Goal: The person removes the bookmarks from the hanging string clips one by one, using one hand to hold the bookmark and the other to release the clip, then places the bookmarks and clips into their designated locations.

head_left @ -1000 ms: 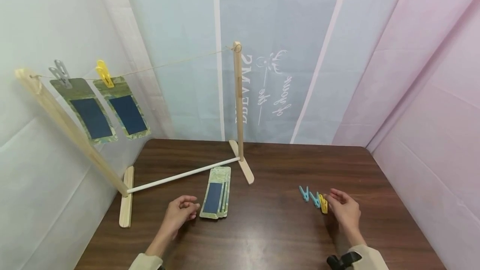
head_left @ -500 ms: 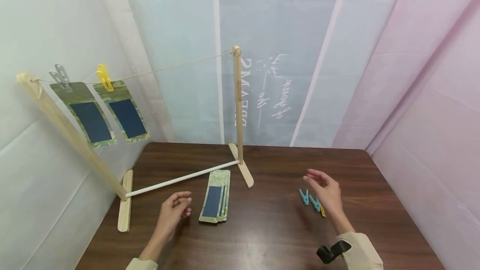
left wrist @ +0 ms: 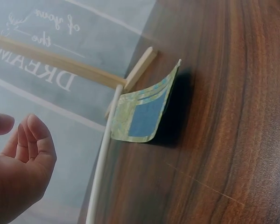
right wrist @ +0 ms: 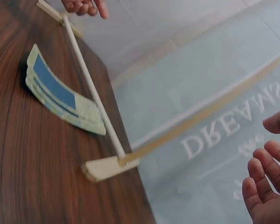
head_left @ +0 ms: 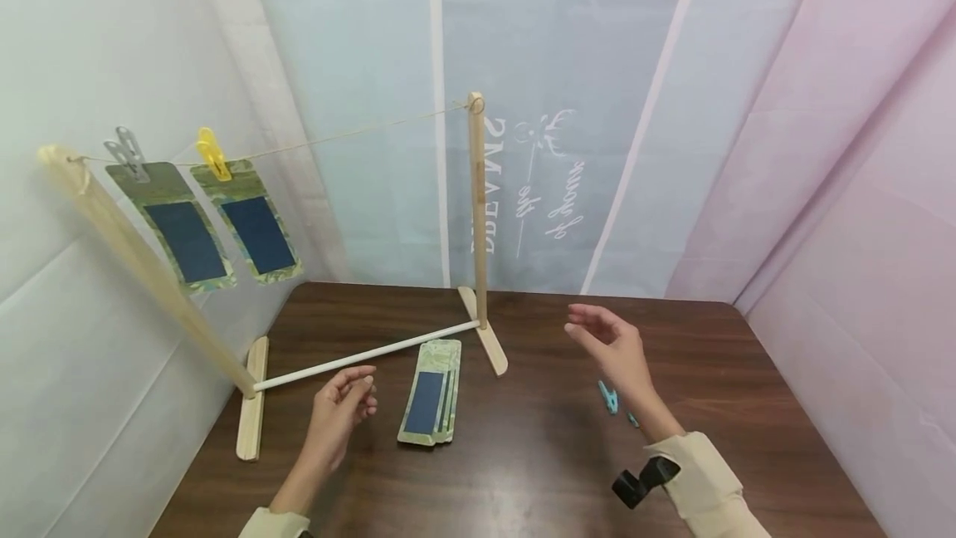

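My left hand (head_left: pixel 334 420) is in the air left of a stack of green-bordered cards with dark blue panels (head_left: pixel 426 402), fingers loosely curled around nothing. My right hand (head_left: pixel 617 347) is raised over the right half of the table; the right wrist view shows its relaxed fingers (right wrist: pixel 270 175) with a bare gap to the thumb. Below it lie a blue clothespin (head_left: pixel 608 397) and part of a second blue clothespin (head_left: pixel 633 419), mostly covered by the wrist. A yellow clothespin beside them is hidden now. The stack fans slightly and bends in the left wrist view.
A wooden stand with a left post (head_left: pixel 149 264), a right post (head_left: pixel 478 214) and a white bottom rod (head_left: pixel 366 354) carries a string (head_left: pixel 358 130). On it, a grey clothespin (head_left: pixel 129 158) and a yellow clothespin (head_left: pixel 212 156) hold two similar cards (head_left: pixel 261 235). Cloth walls surround the brown table (head_left: pixel 747 405).
My right hand has moved left and farther from me, rising from beside the yellow clothespin. My left hand has drifted a little left, away from the card stack.
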Action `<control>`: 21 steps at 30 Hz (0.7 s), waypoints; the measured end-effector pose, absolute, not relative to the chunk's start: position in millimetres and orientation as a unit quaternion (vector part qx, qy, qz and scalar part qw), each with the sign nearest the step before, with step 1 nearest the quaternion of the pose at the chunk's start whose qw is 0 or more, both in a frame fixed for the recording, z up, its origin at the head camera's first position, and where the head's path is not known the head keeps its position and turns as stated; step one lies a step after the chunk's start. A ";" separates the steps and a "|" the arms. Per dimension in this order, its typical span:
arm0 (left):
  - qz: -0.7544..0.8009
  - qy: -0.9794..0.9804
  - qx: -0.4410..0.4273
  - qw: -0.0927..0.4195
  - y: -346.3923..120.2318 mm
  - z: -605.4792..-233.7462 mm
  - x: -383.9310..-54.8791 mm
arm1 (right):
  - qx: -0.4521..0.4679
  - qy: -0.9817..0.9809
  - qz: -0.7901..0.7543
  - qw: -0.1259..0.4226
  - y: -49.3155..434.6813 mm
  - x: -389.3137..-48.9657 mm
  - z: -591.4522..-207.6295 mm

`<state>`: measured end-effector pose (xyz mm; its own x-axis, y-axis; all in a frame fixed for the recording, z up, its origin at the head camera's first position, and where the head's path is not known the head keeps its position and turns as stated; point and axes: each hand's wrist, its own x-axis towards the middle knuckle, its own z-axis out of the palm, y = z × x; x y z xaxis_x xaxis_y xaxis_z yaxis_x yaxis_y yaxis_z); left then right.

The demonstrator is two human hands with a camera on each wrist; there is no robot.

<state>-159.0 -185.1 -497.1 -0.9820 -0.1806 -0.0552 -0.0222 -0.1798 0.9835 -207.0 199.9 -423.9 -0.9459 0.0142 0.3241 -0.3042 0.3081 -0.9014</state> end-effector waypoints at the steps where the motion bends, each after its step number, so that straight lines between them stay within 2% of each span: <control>1: -0.766 -0.636 0.074 0.055 -185.5 -495.9 -159.5 | 0.098 -0.795 0.583 0.137 196.5 -208.3 -421.4; 8: -0.778 -0.623 0.032 0.073 -190.9 -486.2 -158.8 | 0.136 -0.774 0.604 0.131 174.4 -216.6 -405.3; 21: -0.807 -0.579 0.023 0.109 -199.5 -463.8 -164.1 | 0.196 -0.767 0.600 0.115 145.8 -224.5 -370.0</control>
